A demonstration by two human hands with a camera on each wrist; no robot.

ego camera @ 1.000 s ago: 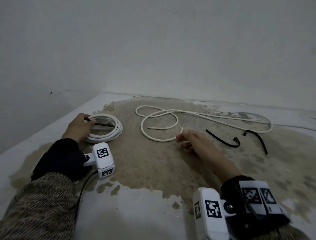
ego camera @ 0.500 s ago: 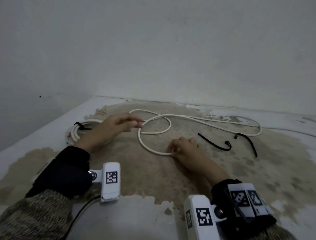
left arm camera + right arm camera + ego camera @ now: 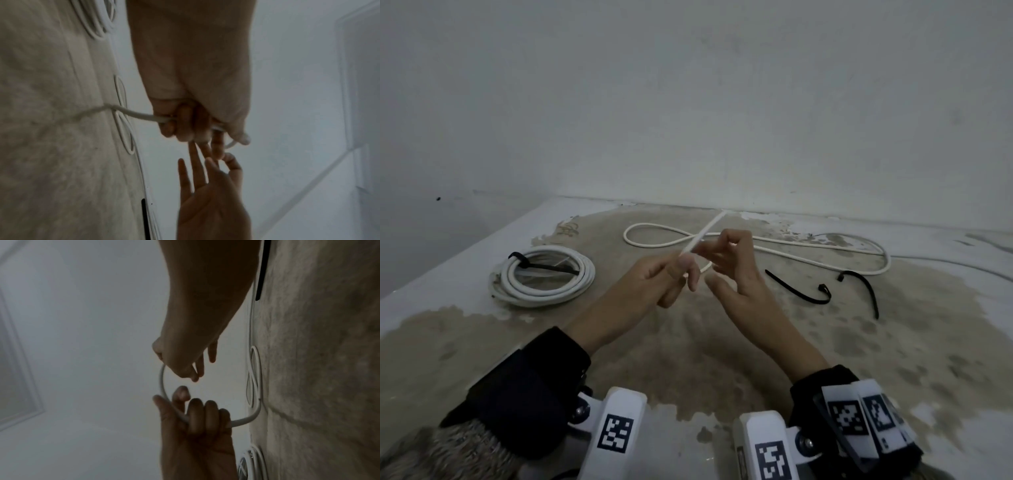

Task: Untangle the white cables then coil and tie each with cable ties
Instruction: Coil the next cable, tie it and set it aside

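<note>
A loose white cable (image 3: 825, 245) snakes in loops across the middle and right of the table. My left hand (image 3: 676, 275) grips it near one end, fingers curled round it (image 3: 183, 125), lifted above the table. My right hand (image 3: 722, 255) pinches the same cable just beyond, thumb against forefinger, other fingers spread. The cable's free end (image 3: 717, 219) sticks up past both hands. In the right wrist view the cable (image 3: 161, 382) arcs between the two hands. A second white cable (image 3: 544, 279) lies coiled at the left, bound by a black cable tie (image 3: 541, 266).
Two loose black cable ties (image 3: 803, 294) (image 3: 866, 291) lie right of my hands. The table (image 3: 688, 349) has a worn brown patch; its left edge runs diagonally past the coil. A plain wall stands close behind.
My left hand left the tied coil, crossed to the loose cable and took hold of it. Both hands then rose off the table with the cable's end.
</note>
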